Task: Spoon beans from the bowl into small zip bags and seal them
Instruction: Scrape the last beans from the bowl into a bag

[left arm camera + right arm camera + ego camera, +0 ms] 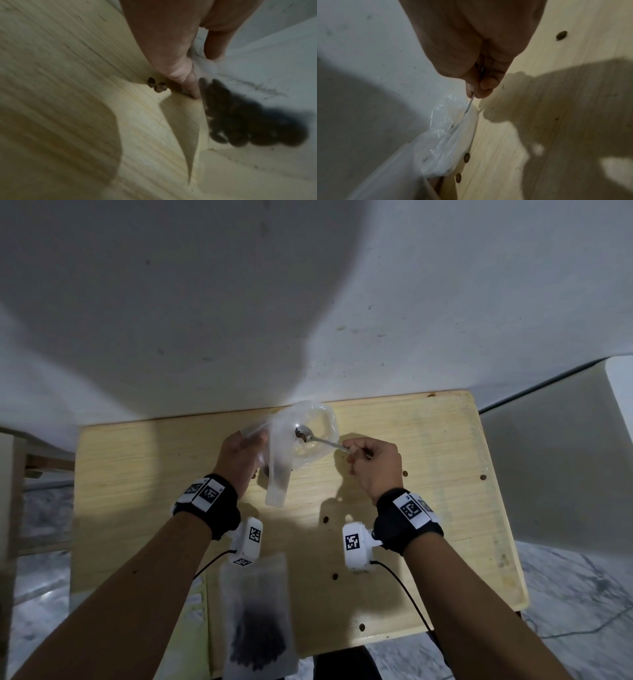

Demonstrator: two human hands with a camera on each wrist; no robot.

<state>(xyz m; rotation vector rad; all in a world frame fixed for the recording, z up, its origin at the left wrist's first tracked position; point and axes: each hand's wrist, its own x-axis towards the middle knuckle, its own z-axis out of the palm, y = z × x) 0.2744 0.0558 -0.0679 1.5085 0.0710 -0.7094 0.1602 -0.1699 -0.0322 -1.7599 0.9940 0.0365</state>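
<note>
Beans: a small dark heap (pixel 301 435) is carried in the bowl of the spoon (pixel 310 437), held over the clear plastic bowl (pixel 317 436) at the far edge of the table (pixel 428 474).
Spoon: the thin metal handle is pinched by the right hand (pixel 373 467), thumb and fingers curled round it near the end; in the right wrist view the handle is seen running down from the fingertips (pixel 485 86) into the clear plastic.
Zip bag: a small clear zip bag (pixel 279 470) is held up by its mouth in the left hand (pixel 239 460), thumb and fingers closed on the plastic, just beside the bowl; the bag hangs down toward the table, and some dark contents are dimly seen low inside it.
Step in hand: a spoonful is judged to be on its way from bowl to bag.
Next move: the spoon must be brought over the bag's mouth, which has to be kept spread, then tipped; the narrow opening leaves little margin for spills.
Stray beans: two loose beans (pixel 157 85) lie on the table near the left fingers.
Filled bag: a bag of dark beans (pixel 258 621) lies at the near edge of the table; whether it is sealed cannot be told.
</note>
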